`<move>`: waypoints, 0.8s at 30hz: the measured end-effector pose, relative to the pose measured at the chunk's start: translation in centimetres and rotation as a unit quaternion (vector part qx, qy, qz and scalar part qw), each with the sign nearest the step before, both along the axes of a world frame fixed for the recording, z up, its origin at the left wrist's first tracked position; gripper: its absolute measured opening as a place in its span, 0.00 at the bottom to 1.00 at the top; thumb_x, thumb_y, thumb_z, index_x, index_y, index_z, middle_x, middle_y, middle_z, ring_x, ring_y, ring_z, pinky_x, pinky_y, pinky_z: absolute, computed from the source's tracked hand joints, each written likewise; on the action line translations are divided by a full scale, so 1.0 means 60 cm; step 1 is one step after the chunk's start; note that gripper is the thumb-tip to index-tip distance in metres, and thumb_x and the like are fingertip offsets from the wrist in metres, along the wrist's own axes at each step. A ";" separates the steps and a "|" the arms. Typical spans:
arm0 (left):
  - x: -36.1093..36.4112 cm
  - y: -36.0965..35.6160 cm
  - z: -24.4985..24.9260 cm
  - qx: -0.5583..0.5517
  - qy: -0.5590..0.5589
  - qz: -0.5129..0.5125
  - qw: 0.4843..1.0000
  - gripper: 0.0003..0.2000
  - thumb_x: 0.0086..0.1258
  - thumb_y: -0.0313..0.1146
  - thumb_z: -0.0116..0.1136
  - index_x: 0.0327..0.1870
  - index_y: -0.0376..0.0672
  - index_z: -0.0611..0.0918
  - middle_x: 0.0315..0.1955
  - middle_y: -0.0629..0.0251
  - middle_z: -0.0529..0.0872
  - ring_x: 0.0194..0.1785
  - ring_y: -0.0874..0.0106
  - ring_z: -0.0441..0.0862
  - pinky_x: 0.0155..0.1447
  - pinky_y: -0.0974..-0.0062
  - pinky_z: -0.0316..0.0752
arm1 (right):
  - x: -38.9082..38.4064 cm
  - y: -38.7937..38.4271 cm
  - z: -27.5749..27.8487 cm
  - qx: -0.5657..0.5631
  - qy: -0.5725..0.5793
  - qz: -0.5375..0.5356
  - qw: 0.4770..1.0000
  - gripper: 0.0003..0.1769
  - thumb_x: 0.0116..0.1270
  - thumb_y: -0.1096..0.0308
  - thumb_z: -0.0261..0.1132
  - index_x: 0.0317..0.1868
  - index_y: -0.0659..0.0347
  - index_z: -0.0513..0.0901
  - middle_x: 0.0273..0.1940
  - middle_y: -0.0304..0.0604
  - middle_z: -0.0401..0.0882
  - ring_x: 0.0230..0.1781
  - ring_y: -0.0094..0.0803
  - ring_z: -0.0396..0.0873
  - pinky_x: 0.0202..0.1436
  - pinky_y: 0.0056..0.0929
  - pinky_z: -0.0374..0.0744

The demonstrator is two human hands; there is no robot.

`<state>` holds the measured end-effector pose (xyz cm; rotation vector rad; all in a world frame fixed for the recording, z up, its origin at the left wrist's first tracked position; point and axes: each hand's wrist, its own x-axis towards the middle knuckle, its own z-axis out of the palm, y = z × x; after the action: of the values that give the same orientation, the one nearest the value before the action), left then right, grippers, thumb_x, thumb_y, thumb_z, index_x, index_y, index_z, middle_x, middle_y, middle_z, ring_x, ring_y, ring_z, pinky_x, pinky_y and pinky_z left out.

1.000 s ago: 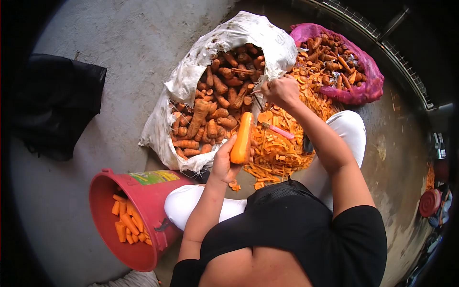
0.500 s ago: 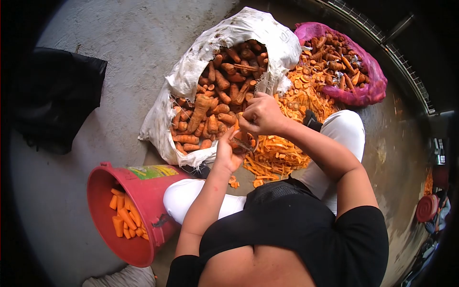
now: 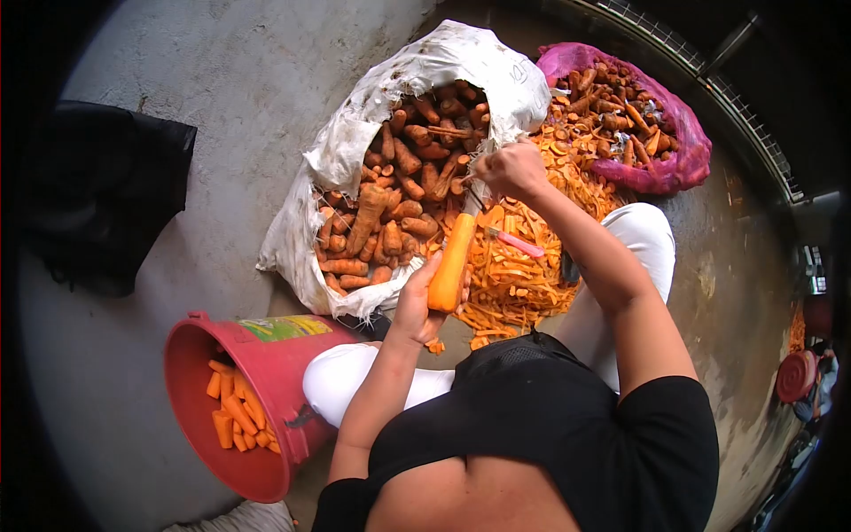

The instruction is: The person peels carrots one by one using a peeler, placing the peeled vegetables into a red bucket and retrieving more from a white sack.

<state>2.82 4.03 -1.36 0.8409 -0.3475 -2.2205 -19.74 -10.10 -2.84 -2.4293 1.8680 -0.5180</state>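
"What do we have, from the left?"

"We see one black cloth [image 3: 115, 186], far left of the left hand. Then one red bucket [image 3: 288, 368], tipped on its side, lower left of that hand, with several peeled carrots [image 3: 238, 412] inside, too overlapped for us to count surely."

"And next?"

"One white sack [image 3: 505, 75], above the left hand, its mouth showing dozens of unpeeled carrots [image 3: 405, 161]. Our left hand [image 3: 424, 300] grips one peeled carrot [image 3: 454, 266]."

"How does that carrot look?"

"Bright orange, smooth and moist, thick at the palm end, narrowing upward toward the other hand; we see it tilted slightly right."

"The right hand?"

"Our right hand [image 3: 510, 168] is closed around one slim tool [image 3: 479, 197], mostly hidden, just above the carrot's tip. Below that hand lie one pink-handled implement [image 3: 521, 243] and one heap of peelings [image 3: 523, 284]."

"Farther right?"

"One pink sack [image 3: 656, 177], right of the right hand, holding more unpeeled carrots than we can count."
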 end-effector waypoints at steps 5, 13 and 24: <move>-0.001 -0.019 0.006 0.031 -0.002 0.030 0.999 0.20 0.77 0.48 0.43 0.51 0.39 0.74 0.35 0.60 0.81 0.32 0.71 0.80 0.33 0.75 0.77 | 0.017 0.009 0.008 -0.002 -0.092 -0.066 0.994 0.22 0.62 0.51 0.56 0.18 0.55 0.85 0.13 0.43 0.77 0.15 0.39 0.78 0.32 0.36 0.78; -0.010 -0.039 0.003 0.034 -0.026 0.127 0.991 0.17 0.74 0.46 0.49 0.51 0.42 0.78 0.38 0.66 0.82 0.41 0.72 0.81 0.42 0.73 0.79 | 0.081 0.073 0.063 -0.063 -0.236 0.175 0.954 0.16 0.56 0.64 0.62 0.11 0.53 0.79 0.11 0.35 0.71 0.16 0.32 0.68 0.29 0.31 0.69; -0.032 -0.033 0.015 0.114 -0.061 0.145 0.981 0.15 0.73 0.45 0.48 0.47 0.44 0.78 0.32 0.66 0.83 0.33 0.74 0.82 0.34 0.75 0.79 | 0.089 0.088 0.036 -0.068 -0.198 0.230 0.950 0.18 0.55 0.65 0.62 0.08 0.53 0.75 0.12 0.35 0.73 0.16 0.31 0.69 0.28 0.31 0.68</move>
<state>0.88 2.03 -0.49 1.0795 -0.0212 -1.9649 -14.42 -4.82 -0.71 -2.4802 1.1015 -1.0238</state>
